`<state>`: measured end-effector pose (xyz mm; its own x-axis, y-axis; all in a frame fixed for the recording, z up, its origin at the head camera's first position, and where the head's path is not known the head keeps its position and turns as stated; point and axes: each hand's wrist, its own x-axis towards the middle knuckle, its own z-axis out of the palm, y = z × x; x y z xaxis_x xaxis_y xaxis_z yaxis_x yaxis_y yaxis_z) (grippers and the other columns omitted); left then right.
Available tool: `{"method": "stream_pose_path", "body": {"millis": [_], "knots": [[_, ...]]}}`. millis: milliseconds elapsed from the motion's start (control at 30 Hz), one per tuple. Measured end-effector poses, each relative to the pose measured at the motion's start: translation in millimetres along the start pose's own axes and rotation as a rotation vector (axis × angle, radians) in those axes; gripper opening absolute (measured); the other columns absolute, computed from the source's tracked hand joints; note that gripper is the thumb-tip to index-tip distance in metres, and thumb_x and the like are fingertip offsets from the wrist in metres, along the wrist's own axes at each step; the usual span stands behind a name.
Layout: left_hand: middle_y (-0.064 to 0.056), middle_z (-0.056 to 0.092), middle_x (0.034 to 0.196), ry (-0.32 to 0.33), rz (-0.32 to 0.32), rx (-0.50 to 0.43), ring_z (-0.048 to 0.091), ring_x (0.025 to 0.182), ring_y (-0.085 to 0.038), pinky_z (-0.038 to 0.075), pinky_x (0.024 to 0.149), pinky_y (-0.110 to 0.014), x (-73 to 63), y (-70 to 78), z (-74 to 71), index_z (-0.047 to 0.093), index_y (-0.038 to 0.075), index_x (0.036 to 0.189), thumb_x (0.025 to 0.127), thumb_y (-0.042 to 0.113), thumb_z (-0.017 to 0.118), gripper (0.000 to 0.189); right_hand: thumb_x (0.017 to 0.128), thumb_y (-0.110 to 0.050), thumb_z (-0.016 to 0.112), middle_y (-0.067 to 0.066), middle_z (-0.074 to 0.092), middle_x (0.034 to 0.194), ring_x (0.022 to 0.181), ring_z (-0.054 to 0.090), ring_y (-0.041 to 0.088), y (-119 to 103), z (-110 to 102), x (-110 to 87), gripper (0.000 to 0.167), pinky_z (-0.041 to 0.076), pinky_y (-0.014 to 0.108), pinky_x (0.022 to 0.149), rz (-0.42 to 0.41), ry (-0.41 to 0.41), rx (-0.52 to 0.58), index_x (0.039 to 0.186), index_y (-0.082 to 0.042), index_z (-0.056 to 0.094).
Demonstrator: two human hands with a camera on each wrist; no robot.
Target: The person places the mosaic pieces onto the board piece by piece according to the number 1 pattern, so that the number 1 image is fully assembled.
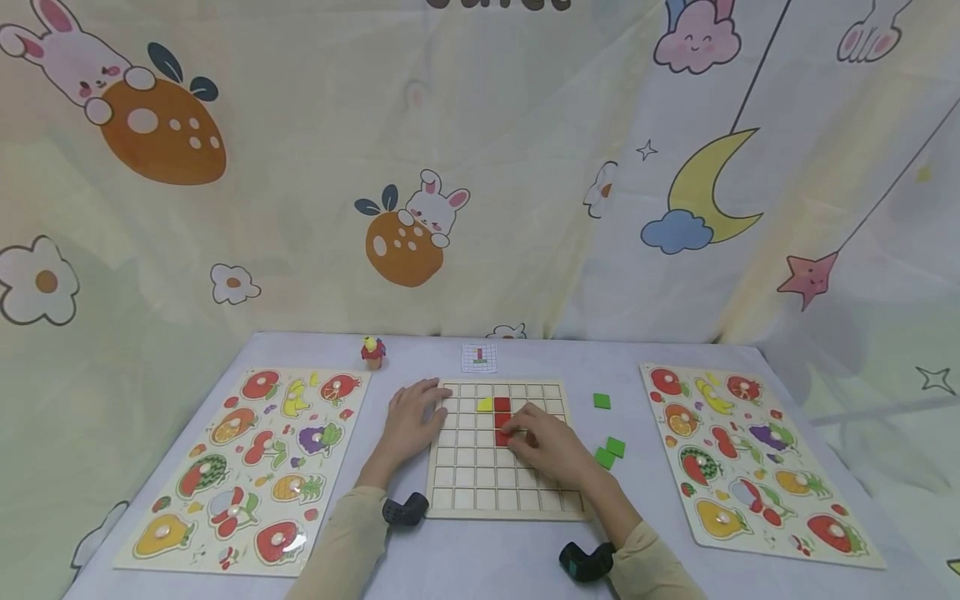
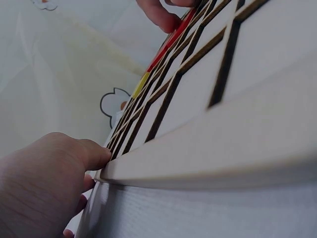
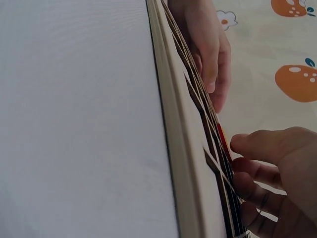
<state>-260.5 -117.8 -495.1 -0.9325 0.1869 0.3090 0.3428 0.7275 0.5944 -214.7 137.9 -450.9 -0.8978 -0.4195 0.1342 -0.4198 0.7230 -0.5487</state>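
We are mid-placement, by our reading: our right hand point(image 1: 551, 450) bends over the grid board point(image 1: 501, 500), its fingers point(image 1: 517, 431) curled onto the lowest of the red tiles point(image 1: 502, 406), seating it in its cell. A yellow tile point(image 1: 485, 404) sits beside the column. Next comes, we judge, squaring that tile flush. Our left hand point(image 1: 411, 421) lies flat, fingers straight, steadying the board's left edge. Green tiles point(image 1: 609, 452) wait on the worktop point(image 1: 480, 567), with a pattern card point(image 1: 479, 357) behind the board.
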Motion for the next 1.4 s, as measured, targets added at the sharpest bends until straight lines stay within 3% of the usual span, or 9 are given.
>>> {"method": "stream_pose_path", "body": {"millis": [133,500,800,1033,1400], "knots": [[-0.008,0.051,0.139,0.001,0.001,-0.001,0.040,0.136,-0.029,0.016,0.114,-0.059,-0.4,-0.1,-0.2,0.064,0.020,0.118,0.090,0.021,0.061,0.028,0.089,-0.021,0.064,-0.013,0.058,0.094,0.072,0.050,0.006,3,-2,0.1,0.012,0.045,0.018,0.061,-0.009,0.010,0.023,0.101,-0.022,0.068],[-0.008,0.051,0.139,0.000,0.011,-0.007,0.040,0.135,-0.029,0.016,0.114,-0.058,-0.5,1.0,-2.5,0.064,0.018,0.118,0.091,0.021,0.060,0.028,0.089,-0.022,0.065,-0.013,0.059,0.089,0.077,0.053,0.006,20,-16,2.4,0.013,0.046,0.022,0.066,0.075,0.079,0.029,0.101,-0.020,0.068],[-0.008,0.052,0.139,0.005,0.020,0.004,0.041,0.134,-0.029,0.018,0.114,-0.058,-0.1,2.2,-2.9,0.064,0.018,0.118,0.090,0.021,0.060,0.028,0.090,-0.022,0.064,-0.003,0.061,0.100,0.090,0.058,0.014,41,-30,-1.2,0.019,0.049,0.029,0.074,0.128,0.148,0.038,0.107,-0.015,0.066],[-0.009,0.052,0.138,0.003,0.024,0.001,0.042,0.134,-0.029,0.018,0.113,-0.059,-0.9,3.3,-3.7,0.064,0.017,0.118,0.090,0.020,0.060,0.028,0.091,-0.020,0.061,0.008,0.061,0.108,0.101,0.058,0.026,58,-40,-5.4,0.023,0.049,0.046,0.084,0.156,0.217,-0.014,0.111,-0.010,0.064],[-0.010,0.051,0.139,0.005,0.028,-0.008,0.041,0.134,-0.030,0.018,0.113,-0.059,-0.9,2.3,-3.7,0.064,0.017,0.119,0.091,0.020,0.059,0.029,0.091,-0.018,0.057,0.022,0.045,0.134,0.125,0.044,0.041,81,-49,-10.0,0.035,0.039,0.059,0.100,0.258,0.231,-0.024,0.123,-0.006,0.057]]}}
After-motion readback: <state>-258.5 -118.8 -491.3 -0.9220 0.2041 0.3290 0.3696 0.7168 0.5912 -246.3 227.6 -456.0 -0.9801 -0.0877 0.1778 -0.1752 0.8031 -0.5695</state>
